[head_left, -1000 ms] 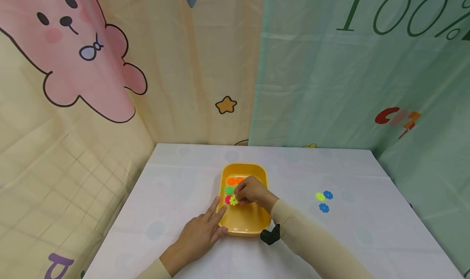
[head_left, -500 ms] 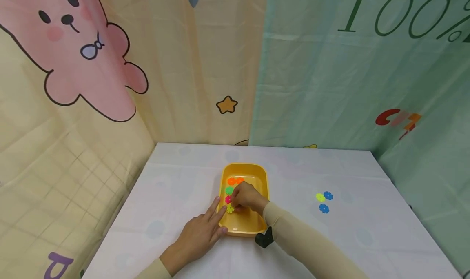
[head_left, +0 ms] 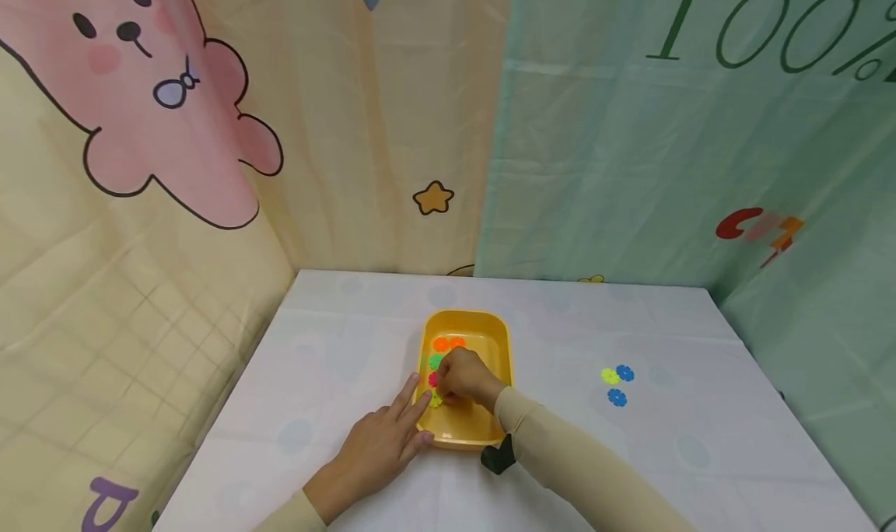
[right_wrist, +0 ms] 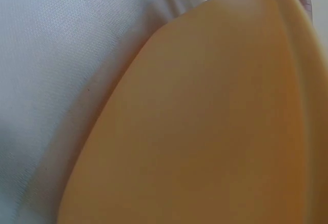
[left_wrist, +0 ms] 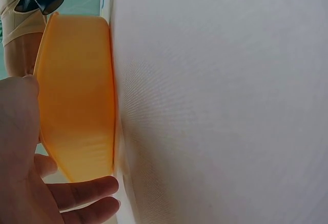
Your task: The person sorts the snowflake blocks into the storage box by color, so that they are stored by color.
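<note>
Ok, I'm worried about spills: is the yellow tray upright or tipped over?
Upright: the yellow tray sits base-down on the table, open side up, with orange pieces lying inside.

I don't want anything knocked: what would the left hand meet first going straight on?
The left hand would likely meet the yellow tray first; its fingers are at the tray's left rim, exact contact unclear.

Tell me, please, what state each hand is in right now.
Left hand: open, touching the yellow, round-cornered rectangular tray.
Right hand: curled beside the yellow, flower-shaped disc in the tray; whether it grips it cannot be told.
</note>
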Motion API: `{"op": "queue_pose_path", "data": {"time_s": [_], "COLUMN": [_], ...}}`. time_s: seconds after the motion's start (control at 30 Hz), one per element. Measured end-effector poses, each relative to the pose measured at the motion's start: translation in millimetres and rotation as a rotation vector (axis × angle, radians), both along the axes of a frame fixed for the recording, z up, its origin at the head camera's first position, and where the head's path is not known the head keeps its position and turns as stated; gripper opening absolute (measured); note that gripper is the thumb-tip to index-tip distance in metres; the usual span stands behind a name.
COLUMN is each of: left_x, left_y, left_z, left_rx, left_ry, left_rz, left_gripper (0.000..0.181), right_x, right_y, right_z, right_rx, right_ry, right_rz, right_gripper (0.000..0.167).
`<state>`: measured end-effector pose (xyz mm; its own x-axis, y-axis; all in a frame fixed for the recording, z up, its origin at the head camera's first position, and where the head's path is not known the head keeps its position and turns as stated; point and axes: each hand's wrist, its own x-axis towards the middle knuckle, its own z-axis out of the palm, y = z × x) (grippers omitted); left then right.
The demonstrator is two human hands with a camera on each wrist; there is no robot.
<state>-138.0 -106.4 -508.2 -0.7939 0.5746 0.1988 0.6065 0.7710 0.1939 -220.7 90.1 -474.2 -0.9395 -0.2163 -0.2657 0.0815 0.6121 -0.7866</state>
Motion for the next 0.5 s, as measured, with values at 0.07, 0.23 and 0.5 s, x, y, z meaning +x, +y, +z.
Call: {"op": "queue_pose_path", "data": {"time_s": [0.07,0.23,0.5], "left_x": [0.1,0.5,0.1], "left_y": [-0.2,-0.4,-0.1], "left_z": [-0.1,-0.7,-0.6], "left_rx": [0.002,0.007,0.002], "left_ry": [0.004,-0.001,0.012], "left_rz": [0.000,0.004,0.006], "left_gripper": [0.064,0.065,0.064], "right_x": [0.3,-0.3,-3.5], "right_y": [-0.3,0.8,6.5], "right_z": [0.6,2.1,4.8], "right_rx": [0.022,0.099,0.137], "right_ry": [0.015,0.074,0.102], "right_rz": [0.000,0.013,0.011], "right_gripper": [0.009,0.006,0.008]}}
